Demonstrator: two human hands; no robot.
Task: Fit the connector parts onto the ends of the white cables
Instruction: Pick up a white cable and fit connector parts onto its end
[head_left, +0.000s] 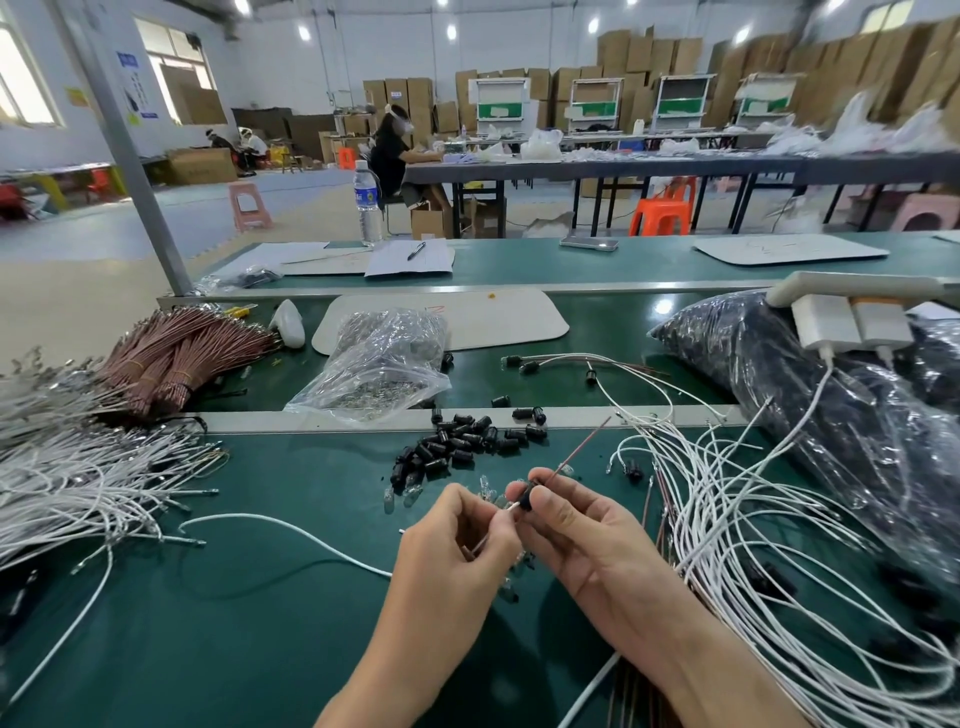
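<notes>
No writing can be read: the water bottle at the far side carries a blue label too small to make out, and the red marks on the white mat beyond are unclear. Over the near middle of the green bench, the white cable has its end slanting from lower left up to the right, straight into a black connector. A thin brown wire leaves the connector's far side on the same diagonal. The rest of the cable trails left in a loose arc across the bench. The left hand pinches the cable just behind its tip with curled fingers. The right hand grips the connector between thumb and fingertips. Just beyond the hands lies a heap of loose black connector parts. Tangles of white cables spread to the right, and more lie at the left.
</notes>
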